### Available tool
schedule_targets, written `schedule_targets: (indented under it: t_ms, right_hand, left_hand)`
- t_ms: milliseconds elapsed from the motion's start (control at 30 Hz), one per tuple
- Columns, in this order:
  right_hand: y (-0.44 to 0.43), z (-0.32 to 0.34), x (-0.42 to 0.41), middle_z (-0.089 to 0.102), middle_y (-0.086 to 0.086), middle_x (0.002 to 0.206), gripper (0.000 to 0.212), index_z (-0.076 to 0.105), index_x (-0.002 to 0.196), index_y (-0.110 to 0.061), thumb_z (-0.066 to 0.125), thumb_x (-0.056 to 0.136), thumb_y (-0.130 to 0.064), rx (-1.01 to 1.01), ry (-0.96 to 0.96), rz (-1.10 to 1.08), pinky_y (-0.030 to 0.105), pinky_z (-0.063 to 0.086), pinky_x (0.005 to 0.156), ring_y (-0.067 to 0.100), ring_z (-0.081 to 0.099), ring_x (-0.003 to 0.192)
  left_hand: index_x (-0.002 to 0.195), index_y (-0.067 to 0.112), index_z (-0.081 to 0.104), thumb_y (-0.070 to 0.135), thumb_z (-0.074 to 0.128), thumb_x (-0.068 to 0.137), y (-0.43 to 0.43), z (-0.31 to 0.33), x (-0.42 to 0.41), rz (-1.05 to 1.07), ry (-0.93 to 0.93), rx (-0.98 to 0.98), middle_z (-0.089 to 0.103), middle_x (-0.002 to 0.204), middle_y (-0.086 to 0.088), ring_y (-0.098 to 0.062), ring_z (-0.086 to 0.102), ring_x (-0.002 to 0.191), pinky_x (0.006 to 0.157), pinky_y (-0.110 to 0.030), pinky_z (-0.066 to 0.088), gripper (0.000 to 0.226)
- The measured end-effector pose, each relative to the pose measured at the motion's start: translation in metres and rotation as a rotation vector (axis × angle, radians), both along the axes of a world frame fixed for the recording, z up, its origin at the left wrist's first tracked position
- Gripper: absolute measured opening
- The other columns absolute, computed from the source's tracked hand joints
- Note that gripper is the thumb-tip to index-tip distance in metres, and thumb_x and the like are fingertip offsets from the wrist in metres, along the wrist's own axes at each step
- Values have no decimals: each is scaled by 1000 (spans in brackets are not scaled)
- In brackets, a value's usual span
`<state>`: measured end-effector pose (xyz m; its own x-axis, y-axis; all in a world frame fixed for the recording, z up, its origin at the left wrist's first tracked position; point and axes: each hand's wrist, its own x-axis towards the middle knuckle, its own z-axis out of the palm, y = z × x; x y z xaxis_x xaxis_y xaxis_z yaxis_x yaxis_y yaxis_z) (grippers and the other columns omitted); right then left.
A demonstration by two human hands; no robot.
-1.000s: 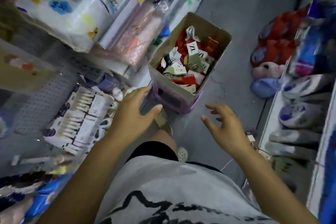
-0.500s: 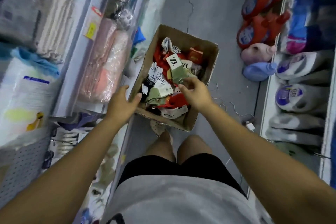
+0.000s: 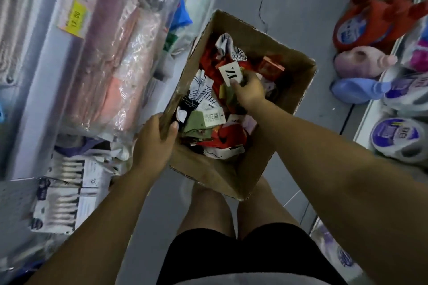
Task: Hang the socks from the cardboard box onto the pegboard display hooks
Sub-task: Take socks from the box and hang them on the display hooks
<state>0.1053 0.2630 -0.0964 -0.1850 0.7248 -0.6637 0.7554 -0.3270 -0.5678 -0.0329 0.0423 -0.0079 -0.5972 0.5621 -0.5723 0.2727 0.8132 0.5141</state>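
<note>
An open cardboard box (image 3: pixel 234 177) stands on the floor in front of my legs, filled with several packaged socks in red, green, white and black. My left hand (image 3: pixel 154 143) grips the box's left wall, thumb inside and fingers outside. My right hand (image 3: pixel 249 90) is inside the box and pinches a green sock pair (image 3: pixel 230 93) by its white card label (image 3: pixel 230 73) printed with black letters. The pegboard (image 3: pixel 14 210) shows at the lower left, blurred, with sock packs (image 3: pixel 69 194) hanging on it.
Shelves on the left hold plastic-wrapped pink textiles (image 3: pixel 115 58) and a yellow price tag (image 3: pixel 75 18). On the right stand detergent bottles (image 3: pixel 370 23) and purple-labelled packs (image 3: pixel 398 139) along a shelf edge. Grey floor (image 3: pixel 301 0) lies beyond the box.
My view and both hands dropped to the box. My left hand took hold of the box's left wall. My right hand reached in and closed on the labelled green sock pair.
</note>
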Motion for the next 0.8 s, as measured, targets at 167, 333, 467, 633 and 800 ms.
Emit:
schedule_targets:
  t_ms: [167, 333, 467, 633, 800]
  right_hand:
    - [2, -23, -2, 68, 13, 116, 17, 69, 106, -20, 58, 97, -29, -19, -54, 71, 41, 52, 97, 29, 62, 109]
    - [-4, -31, 9, 70, 7, 114, 38, 69, 112, -21, 67, 83, -46, 48, -34, 216, 46, 53, 96, 30, 61, 111]
    - [1, -26, -2, 71, 8, 118, 32, 66, 122, -12, 68, 93, -25, -23, -10, 218, 37, 51, 98, 25, 63, 111]
    - [-14, -18, -1, 69, 5, 93, 16, 61, 85, -11, 65, 95, -23, -23, 56, 44, 45, 54, 92, 22, 64, 93]
    - [-41, 45, 27, 74, 13, 94, 17, 69, 99, -5, 64, 98, -21, -103, 300, -1, 38, 60, 74, 23, 72, 87]
  left_hand:
    - [127, 24, 55, 44, 54, 100, 3, -1, 6, 79, -7, 33, 61, 116, 6, -20, 58, 111, 92, -42, 49, 34]
    - [128, 21, 57, 43, 55, 100, 6, 7, 16, 207, -23, 75, 62, 114, 8, -15, 59, 110, 90, -34, 47, 35]
    - [124, 26, 57, 60, 47, 91, 5, 0, 14, 155, 37, 31, 63, 118, 3, -23, 58, 114, 95, -49, 49, 49]
    - [126, 20, 57, 55, 51, 93, 9, -1, 15, 134, 72, 19, 61, 123, -3, -28, 56, 118, 98, -52, 47, 48]
    - [122, 12, 64, 47, 56, 92, 9, 12, 27, 125, 313, 202, 59, 132, -4, -24, 47, 127, 107, -39, 37, 47]
